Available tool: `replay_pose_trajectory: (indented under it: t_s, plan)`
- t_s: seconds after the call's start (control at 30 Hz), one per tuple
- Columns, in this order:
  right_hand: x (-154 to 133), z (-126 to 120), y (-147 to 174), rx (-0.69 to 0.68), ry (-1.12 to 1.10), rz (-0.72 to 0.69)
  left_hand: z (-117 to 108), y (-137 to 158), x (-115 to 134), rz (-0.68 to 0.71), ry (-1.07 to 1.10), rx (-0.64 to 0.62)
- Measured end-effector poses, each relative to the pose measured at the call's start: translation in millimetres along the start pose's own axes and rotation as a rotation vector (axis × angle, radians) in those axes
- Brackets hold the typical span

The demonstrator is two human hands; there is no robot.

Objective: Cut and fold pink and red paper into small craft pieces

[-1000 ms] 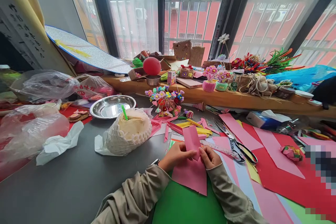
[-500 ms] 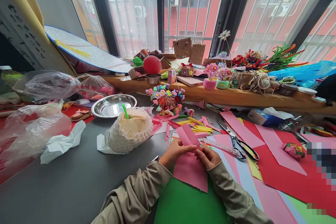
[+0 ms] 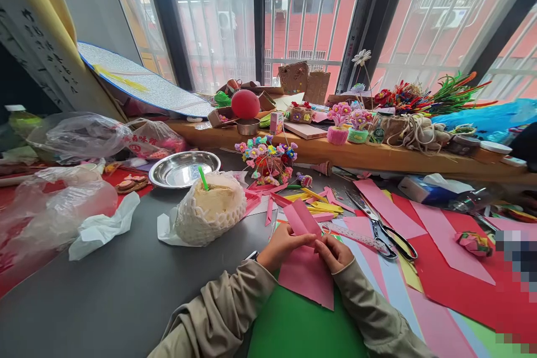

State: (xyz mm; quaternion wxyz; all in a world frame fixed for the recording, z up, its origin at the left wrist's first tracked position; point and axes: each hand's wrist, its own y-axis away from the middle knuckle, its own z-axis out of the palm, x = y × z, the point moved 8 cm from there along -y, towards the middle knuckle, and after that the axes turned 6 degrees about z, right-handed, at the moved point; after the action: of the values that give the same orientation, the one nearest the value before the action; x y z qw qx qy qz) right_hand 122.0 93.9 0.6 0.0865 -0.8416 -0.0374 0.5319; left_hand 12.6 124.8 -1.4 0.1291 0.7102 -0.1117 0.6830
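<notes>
Between my hands is a creased sheet of pink paper, its lower end spread over a green sheet and its upper part raised. My left hand grips it from the left, thumb lying across the front and the other fingers behind. On the right edge, my right hand pinches the same paper between thumb and fingers. The two thumbs nearly meet at the fold. Just beyond my right hand lie a clear speckled ruler and large black-handled scissors.
Left of my hands stands a coconut in white foam netting with a green straw, near a steel plate. Folded yellow and pink strips lie ahead. Red paper and other coloured sheets spread right. Craft flowers stand before a wooden ledge.
The whole view has shifted slightly, so things appear a little further right. Both hands keep their hold on the pink paper, with hardly any movement.
</notes>
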Motion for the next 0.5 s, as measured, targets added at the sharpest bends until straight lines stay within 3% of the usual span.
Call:
replay_pose_trajectory:
  t_s: [0.3,0.5]
  plan:
    - [4,-2,-2,0.007,-0.146,0.029,-1,0,1,-0.015,0.031,-0.015]
    - [11,-14,-3,0.152,-0.233,0.096,7,0,0,-0.016,0.058,-0.113]
